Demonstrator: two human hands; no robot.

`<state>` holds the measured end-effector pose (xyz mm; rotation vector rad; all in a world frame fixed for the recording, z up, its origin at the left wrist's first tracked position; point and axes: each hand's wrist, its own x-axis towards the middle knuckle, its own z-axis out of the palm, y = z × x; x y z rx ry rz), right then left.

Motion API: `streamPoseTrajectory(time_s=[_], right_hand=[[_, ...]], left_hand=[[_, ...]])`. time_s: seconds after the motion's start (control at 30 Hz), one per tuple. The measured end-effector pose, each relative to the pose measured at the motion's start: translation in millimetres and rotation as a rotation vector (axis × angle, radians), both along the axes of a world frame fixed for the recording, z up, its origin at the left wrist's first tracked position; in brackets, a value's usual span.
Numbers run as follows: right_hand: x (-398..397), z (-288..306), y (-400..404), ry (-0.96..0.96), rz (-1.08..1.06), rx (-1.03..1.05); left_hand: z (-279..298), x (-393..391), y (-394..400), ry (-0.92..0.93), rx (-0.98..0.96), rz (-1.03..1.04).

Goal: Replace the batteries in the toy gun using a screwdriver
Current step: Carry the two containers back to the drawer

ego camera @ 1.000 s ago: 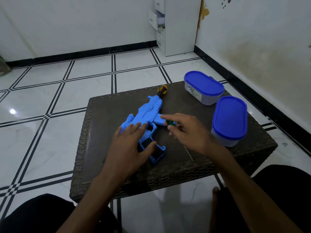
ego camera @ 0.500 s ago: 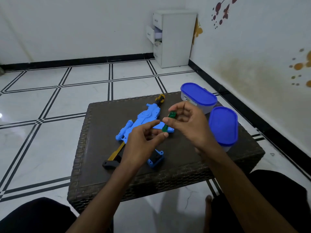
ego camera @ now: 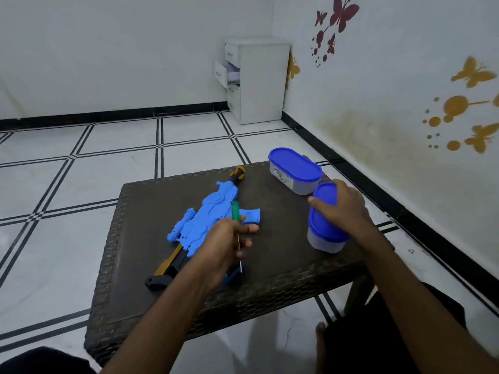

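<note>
Toy gun lies flat on the dark woven desk, left of centre, blue body angled from near-left to far-right, its yellow-and-black end toward the near-left edge. A yellow-and-black handled tool lies at the gun's far end, touching or just beside it; cannot tell which.

Left hand hovers over the gun's near part, fingers curled round a green-handled screwdriver. Handle points up and away, thin shaft runs down past the fingers toward the gun's blue near end. Tip looks clear of the plastic; contact not certain.

Two blue-lidded tubs stand on the desk's right side. Far tub is untouched. Right hand rests on top of the near tub, fingers wrapped over the lid's far end. Hands are well apart.

Judgement: the step in hand is opening the near tub, probably for batteries or for parking screws; contents not visible through the wall.

To do it well:
- Lid likely snaps on, so lift from one end, not straight up.
- Tub is light and stands near the desk edge; one-handed prying could tip or slide it.
- Safer to lay the screwdriver on the desk first and steady the tub with the left hand.
- Keep the shaft tip pointed away from the right forearm.
</note>
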<state>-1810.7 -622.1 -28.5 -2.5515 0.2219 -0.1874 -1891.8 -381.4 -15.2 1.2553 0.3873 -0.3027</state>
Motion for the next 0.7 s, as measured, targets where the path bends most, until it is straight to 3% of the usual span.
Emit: streamPoseTrajectory(time_s=[0.07,0.27,0.53,0.7], right_hand=[[-0.3,-9.1,-10.2,0.059,-0.063,0.050],[-4.0,-25.4,-31.8,0.137,-0.213,0.523],[-16.1,-10.4,-31.3,0.216,-0.086,0.733],[-27.2,6.2,-11.8,0.298,0.083,0.803]], left_hand=[[2.2,5.6,-3.5,0.009,-0.007,0.016],[2.4,15.9,-12.9,0.025,-0.006,0.020],[4.0,17.3,-24.7,-0.012,0.031,0.099],[14.1,13.2,-21.0,-0.057,0.178,0.067]])
